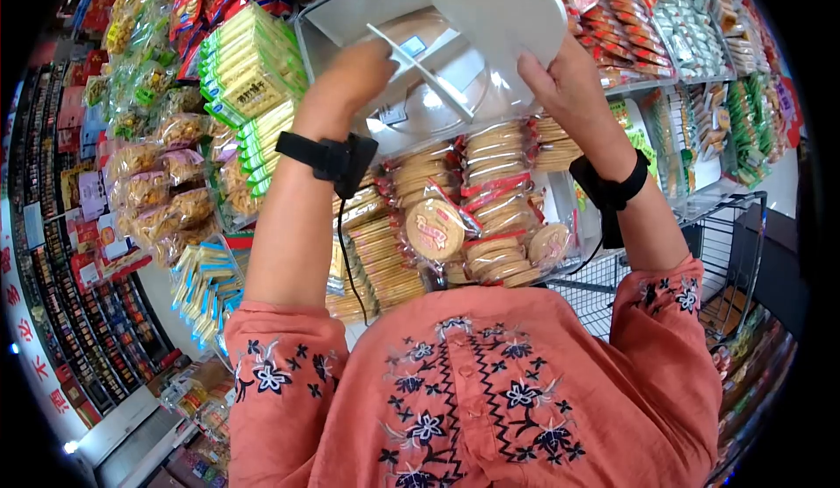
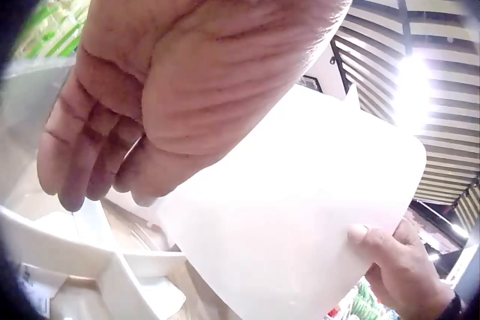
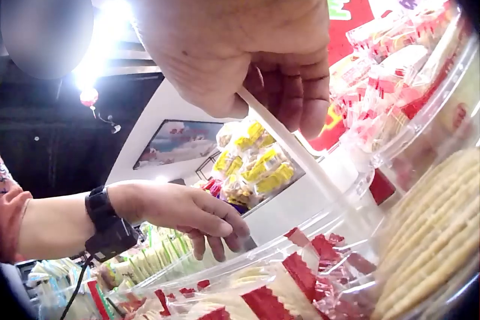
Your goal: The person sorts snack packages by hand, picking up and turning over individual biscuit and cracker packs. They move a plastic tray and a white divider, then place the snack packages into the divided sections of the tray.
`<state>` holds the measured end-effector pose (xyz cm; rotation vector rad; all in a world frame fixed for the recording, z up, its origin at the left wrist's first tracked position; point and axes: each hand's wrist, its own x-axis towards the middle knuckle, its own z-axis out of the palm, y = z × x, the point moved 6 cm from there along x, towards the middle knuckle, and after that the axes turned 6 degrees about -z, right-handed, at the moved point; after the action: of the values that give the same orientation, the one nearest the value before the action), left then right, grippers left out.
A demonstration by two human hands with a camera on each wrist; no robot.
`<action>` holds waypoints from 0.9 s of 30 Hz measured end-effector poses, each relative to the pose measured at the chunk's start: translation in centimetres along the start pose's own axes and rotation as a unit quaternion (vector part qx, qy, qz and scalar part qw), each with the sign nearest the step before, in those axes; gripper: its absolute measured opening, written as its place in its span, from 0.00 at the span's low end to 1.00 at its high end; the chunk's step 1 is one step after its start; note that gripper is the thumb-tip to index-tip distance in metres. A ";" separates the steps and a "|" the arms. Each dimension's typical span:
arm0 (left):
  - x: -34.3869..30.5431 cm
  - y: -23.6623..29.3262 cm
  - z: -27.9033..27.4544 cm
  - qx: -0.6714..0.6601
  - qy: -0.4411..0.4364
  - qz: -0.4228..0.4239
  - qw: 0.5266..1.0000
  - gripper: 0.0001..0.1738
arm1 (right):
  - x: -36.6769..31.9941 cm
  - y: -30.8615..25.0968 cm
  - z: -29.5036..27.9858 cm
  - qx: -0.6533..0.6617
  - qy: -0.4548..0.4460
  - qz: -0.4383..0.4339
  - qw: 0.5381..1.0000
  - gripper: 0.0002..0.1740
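A white panel [image 1: 503,7] stands tilted over a clear bin [image 1: 319,38] in the head view. My right hand [image 1: 567,81] pinches its edge, thumb on the near face and fingers behind, also plain in the right wrist view. Inside the bin lies a white cross-shaped divider [image 1: 433,81] with small labels between its arms. My left hand [image 1: 357,73] hovers over the bin's left side, beside the divider. Its fingers [image 2: 64,162] hang loosely bent with nothing visible in them. The left hand [image 3: 191,215] is apart from the panel in the right wrist view.
Bagged round biscuits [image 1: 435,228] fill the bin nearest the body. Green-edged packs [image 1: 249,64] are stacked left of the divided bin, and red-wrapped snacks [image 1: 612,29] lie to its right. A wire shopping cart [image 1: 735,226] stands at the right.
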<state>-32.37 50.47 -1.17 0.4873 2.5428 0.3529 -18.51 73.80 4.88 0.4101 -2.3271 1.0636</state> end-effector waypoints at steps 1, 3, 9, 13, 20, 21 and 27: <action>0.1 -0.7 -0.4 -0.001 0.016 -0.007 1.000 0.21 | 0.1 -0.2 -0.1 -0.002 0.001 -0.004 1.000 0.15; 0.0 -1.8 -0.5 0.015 0.017 -0.024 0.999 0.20 | 0.2 -0.7 -0.3 -0.007 0.010 -0.022 1.000 0.15; 1.4 -4.2 3.9 0.091 -0.033 -0.038 0.995 0.20 | 0.1 -1.5 -1.1 -0.039 0.022 -0.032 0.998 0.15; 1.1 -4.1 4.0 0.095 0.024 0.003 0.995 0.20 | 0.1 -1.5 -1.6 -0.029 0.027 -0.010 0.999 0.16; -6.5 -0.1 0.4 -0.422 0.068 -0.053 0.902 0.31 | 1.3 -4.6 0.0 -0.077 0.001 -0.106 0.991 0.24; -7.4 0.2 0.5 -0.498 0.069 -0.053 0.863 0.34 | 1.2 -4.8 0.8 -0.085 -0.019 -0.107 0.990 0.29; -10.6 0.8 2.4 -0.687 0.044 -0.038 0.725 0.52 | 0.7 -5.4 5.5 -0.195 -0.054 -0.158 0.967 0.30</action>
<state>-22.37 47.26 1.83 -0.2418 1.6363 1.9811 -18.37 66.08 5.56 0.6657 -2.3876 0.4293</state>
